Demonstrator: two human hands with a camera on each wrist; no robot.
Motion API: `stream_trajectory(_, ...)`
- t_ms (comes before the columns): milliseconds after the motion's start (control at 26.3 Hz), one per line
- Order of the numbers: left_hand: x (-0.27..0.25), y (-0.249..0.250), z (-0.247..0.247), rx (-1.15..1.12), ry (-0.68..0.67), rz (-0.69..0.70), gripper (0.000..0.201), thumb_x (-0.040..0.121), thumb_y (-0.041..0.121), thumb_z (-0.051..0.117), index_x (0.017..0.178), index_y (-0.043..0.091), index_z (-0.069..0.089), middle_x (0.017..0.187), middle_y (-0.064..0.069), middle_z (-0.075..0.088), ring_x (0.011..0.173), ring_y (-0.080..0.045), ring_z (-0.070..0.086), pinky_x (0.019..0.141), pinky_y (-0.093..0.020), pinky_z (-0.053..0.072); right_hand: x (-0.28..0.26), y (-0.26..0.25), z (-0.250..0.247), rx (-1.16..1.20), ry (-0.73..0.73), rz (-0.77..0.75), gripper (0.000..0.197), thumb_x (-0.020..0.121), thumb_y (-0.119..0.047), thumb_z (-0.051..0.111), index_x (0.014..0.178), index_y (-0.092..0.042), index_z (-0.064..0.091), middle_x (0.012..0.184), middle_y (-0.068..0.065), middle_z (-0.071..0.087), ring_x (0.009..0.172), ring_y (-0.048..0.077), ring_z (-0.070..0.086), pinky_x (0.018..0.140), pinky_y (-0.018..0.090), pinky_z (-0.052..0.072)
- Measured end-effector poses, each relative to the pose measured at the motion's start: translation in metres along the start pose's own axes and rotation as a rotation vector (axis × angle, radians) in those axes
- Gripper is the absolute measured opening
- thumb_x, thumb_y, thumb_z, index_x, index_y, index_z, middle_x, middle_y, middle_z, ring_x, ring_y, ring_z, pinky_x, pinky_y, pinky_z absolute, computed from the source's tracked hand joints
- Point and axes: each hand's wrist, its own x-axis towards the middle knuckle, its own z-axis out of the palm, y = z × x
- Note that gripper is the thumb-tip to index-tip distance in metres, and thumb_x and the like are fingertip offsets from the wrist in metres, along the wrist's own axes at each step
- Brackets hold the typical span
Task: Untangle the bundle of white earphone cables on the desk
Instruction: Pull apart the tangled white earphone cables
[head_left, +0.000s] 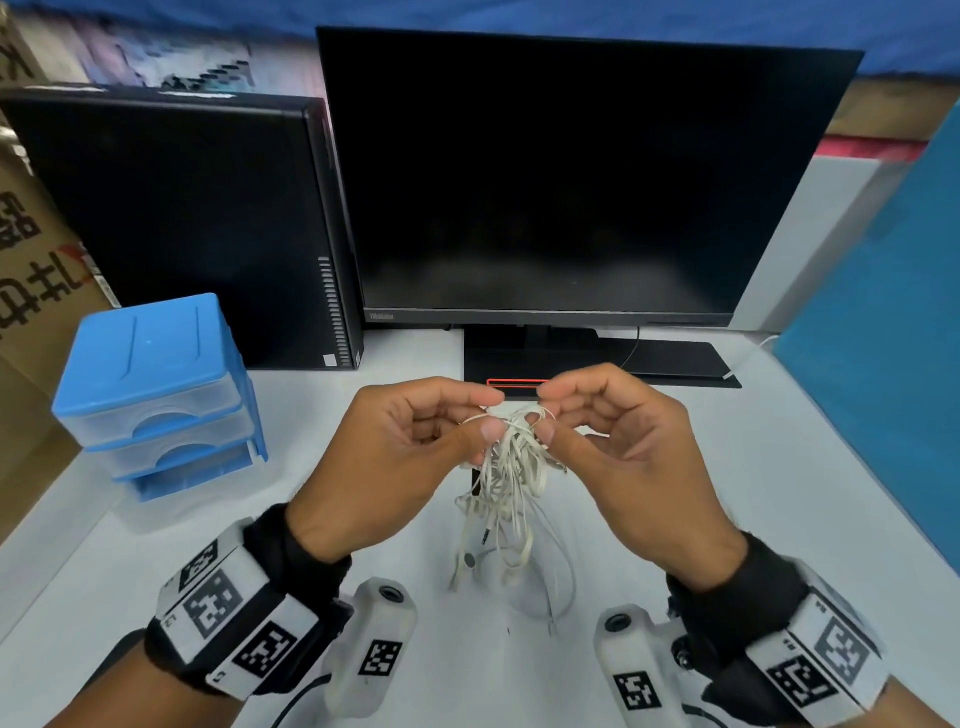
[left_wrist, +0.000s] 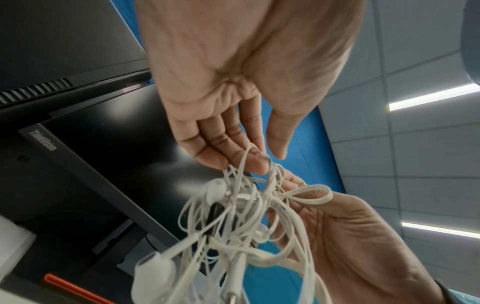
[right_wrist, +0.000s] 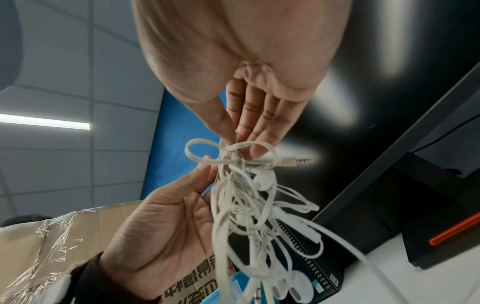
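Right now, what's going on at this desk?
A person is working on a tangled bundle of white earphone cables, held up above the desk in front of a dark monitor. The left hand and the right hand each pinch the top of the bundle, close together, while loops, earbuds and a plug hang down below. The cables are plainly still knotted; no strand has been pulled free yet. A blue drawer box stands off to the left.
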Motion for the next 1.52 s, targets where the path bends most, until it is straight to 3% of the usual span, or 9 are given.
stream_trajectory(114,0.000,-0.002,0.003,-0.007,0.041,0.000,0.025,0.069,0.020,0.078,0.093,0.017,0.077,0.074,-0.006,0.073,0.063,-0.019,0.064,0.071,-0.034,0.058,-0.001,0.001,0.000,-0.016,-0.022,-0.008,0.025,0.084,0.001,0.072,0.097,-0.021,0.070,0.086,-0.002,0.072,0.080,0.014,0.066,0.073,0.051,0.058)
stream_trajectory(266,0.000,-0.003,0.003,-0.003,0.075,0.009,0.022,0.068,0.019,0.078,0.090,0.019,0.079,0.078,-0.009,0.075,0.068,-0.024,0.068,0.073,-0.036,0.060,-0.003,0.001,-0.001,-0.049,-0.077,-0.042,0.024,0.080,-0.007,0.075,0.100,-0.019,0.069,0.090,0.000,0.072,0.085,0.015,0.067,0.073,0.033,0.057)
stream_trajectory(456,-0.001,-0.001,0.001,0.031,0.071,0.023,0.021,0.071,0.017,0.077,0.091,0.022,0.079,0.076,-0.011,0.075,0.067,-0.020,0.069,0.075,-0.035,0.059,-0.002,0.003,0.001,0.003,-0.042,-0.017,0.009,0.080,-0.014,0.072,0.089,-0.015,0.074,0.084,0.001,0.072,0.078,0.014,0.067,0.069,0.036,0.056)
stream_trajectory(684,-0.002,-0.001,0.001,0.090,0.031,0.087,0.020,0.079,0.020,0.078,0.097,0.028,0.078,0.084,-0.008,0.076,0.075,-0.043,0.066,0.077,-0.052,0.059,-0.001,0.006,0.002,0.113,-0.114,0.092,0.010,0.083,-0.006,0.074,0.091,-0.009,0.071,0.085,0.005,0.073,0.077,0.015,0.064,0.064,0.027,0.053)
stream_trajectory(912,-0.006,-0.002,0.006,0.248,-0.015,0.227,0.027,0.084,0.006,0.069,0.097,0.028,0.079,0.093,0.008,0.076,0.074,-0.021,0.067,0.074,-0.028,0.055,-0.003,0.002,0.006,0.086,-0.140,0.250,0.012,0.086,-0.002,0.071,0.097,-0.005,0.069,0.063,-0.001,0.066,0.054,0.006,0.056,0.054,0.014,0.043)
stream_trajectory(1102,-0.009,-0.007,0.015,0.338,0.033,0.281,0.029,0.086,0.000,0.070,0.097,0.025,0.078,0.092,0.011,0.075,0.059,-0.012,0.062,0.064,-0.020,0.052,-0.007,0.008,0.009,-0.164,-0.024,0.203,0.006,0.089,-0.012,0.070,0.087,-0.017,0.068,0.048,-0.004,0.058,0.042,0.017,0.050,0.047,0.028,0.044)
stream_trajectory(1292,-0.002,-0.007,0.008,0.196,0.129,0.168,0.021,0.084,0.006,0.072,0.092,0.025,0.078,0.063,-0.003,0.069,0.044,-0.010,0.053,0.055,-0.018,0.046,0.003,-0.001,-0.003,0.049,-0.049,0.234,0.011,0.093,-0.017,0.066,0.092,-0.010,0.074,0.072,0.005,0.069,0.060,0.013,0.058,0.052,0.023,0.043)
stream_trajectory(1406,-0.001,-0.005,0.007,0.107,0.135,0.123,0.017,0.080,0.015,0.073,0.090,0.027,0.079,0.074,-0.010,0.073,0.046,-0.014,0.055,0.056,-0.022,0.050,0.006,0.000,-0.008,0.057,-0.077,0.225,0.021,0.087,-0.028,0.059,0.092,-0.017,0.076,0.081,0.003,0.072,0.071,0.013,0.060,0.057,0.023,0.044)
stream_trajectory(1520,-0.002,-0.007,0.010,0.067,0.113,0.106,0.018,0.078,0.019,0.071,0.092,0.028,0.077,0.078,-0.009,0.074,0.050,-0.021,0.062,0.061,-0.028,0.055,0.003,0.001,-0.007,0.008,-0.121,0.183,0.016,0.087,-0.024,0.066,0.091,-0.014,0.077,0.082,0.003,0.073,0.072,0.011,0.060,0.060,0.022,0.047)
